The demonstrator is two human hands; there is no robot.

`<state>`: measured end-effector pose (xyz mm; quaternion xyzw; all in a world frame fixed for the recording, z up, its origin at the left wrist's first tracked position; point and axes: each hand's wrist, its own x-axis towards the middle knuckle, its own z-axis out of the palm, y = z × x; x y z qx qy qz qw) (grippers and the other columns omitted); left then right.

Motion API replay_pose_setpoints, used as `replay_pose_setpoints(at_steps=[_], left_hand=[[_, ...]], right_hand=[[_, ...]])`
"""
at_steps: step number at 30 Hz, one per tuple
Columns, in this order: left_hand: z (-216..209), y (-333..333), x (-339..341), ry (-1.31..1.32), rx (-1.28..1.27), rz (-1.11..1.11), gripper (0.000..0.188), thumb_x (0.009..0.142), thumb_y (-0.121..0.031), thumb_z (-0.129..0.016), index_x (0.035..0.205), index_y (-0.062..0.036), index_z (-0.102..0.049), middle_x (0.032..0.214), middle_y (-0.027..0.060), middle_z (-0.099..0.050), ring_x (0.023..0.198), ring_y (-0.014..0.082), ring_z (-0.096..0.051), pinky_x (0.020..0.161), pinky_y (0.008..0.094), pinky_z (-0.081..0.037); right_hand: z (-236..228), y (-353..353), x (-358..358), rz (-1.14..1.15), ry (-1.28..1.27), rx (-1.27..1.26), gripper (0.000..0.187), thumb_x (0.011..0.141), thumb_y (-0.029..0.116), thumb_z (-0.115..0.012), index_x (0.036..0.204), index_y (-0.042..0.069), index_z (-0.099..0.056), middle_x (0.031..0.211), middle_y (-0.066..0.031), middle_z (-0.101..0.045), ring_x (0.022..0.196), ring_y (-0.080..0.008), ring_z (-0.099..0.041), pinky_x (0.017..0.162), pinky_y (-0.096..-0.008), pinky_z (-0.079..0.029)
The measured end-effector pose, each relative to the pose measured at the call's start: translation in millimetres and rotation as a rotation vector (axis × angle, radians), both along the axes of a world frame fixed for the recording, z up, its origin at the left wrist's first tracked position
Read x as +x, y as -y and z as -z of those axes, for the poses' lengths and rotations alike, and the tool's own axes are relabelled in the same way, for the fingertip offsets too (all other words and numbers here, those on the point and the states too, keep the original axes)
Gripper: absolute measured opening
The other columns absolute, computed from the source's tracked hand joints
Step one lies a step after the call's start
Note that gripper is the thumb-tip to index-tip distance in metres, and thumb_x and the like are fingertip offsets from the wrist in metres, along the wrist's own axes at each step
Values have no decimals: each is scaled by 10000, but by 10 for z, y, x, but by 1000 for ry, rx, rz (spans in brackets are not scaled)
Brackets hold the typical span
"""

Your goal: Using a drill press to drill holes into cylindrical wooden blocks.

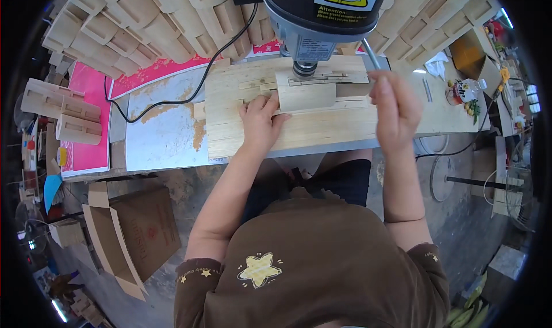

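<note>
Below the drill press, its chuck shiny metal, lie a smooth, matt curved wooden block and a grained wooden board; left of the press, smooth sheeting; right, a glossy plastic bottle.

Pale curved wooden piece, smooth-faced, on the wooden board beneath the drill chuck
</note>
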<state>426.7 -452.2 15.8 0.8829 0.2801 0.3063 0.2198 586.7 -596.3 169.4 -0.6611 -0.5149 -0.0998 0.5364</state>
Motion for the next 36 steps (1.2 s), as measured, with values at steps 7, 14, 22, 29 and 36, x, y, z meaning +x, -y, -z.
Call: replay_pose_setpoints(at_steps=[7,14,22,29,36], left_hand=[[-16,4,-4,-6,10,-8,513,661,-192,-761,1151,-158,-610,834,29,-544,864,237,-543,833,414,-307],[-1,8,-12,-5,-7,-6,517,670,-195,-756,1164,-163,-605,822,29,-545,852,241,-543,823,421,-310],[-101,-15,40,32,-200,9,497,628,-218,-795,1098,-156,-645,848,24,-563,858,223,-543,858,409,-292],[102,-57,133,268,-438,-17,433,605,-240,-818,985,-103,-665,879,14,-558,878,192,-537,892,420,-277],[-17,-123,-21,260,-364,36,381,612,-192,-810,947,-84,-664,854,30,-555,798,188,-546,856,386,-340]], right_hand=[[787,-237,175,-27,145,144,127,824,45,-578,934,8,-628,721,-82,-591,669,-241,-549,639,-350,-404],[412,-117,220,-62,229,152,81,818,46,-593,889,17,-618,753,-95,-618,677,-232,-554,664,-340,-416],[-859,-972,646,264,188,66,317,922,248,-517,849,-40,-628,644,-92,-590,667,-170,-569,625,-290,-452],[-324,-754,829,-98,-56,-77,332,939,234,-483,1184,16,-538,1107,-99,-587,1022,-161,-535,858,-303,-424],[779,-100,603,-57,411,-655,363,822,311,-630,1076,57,-580,975,-124,-611,965,-302,-557,913,-410,-386]])
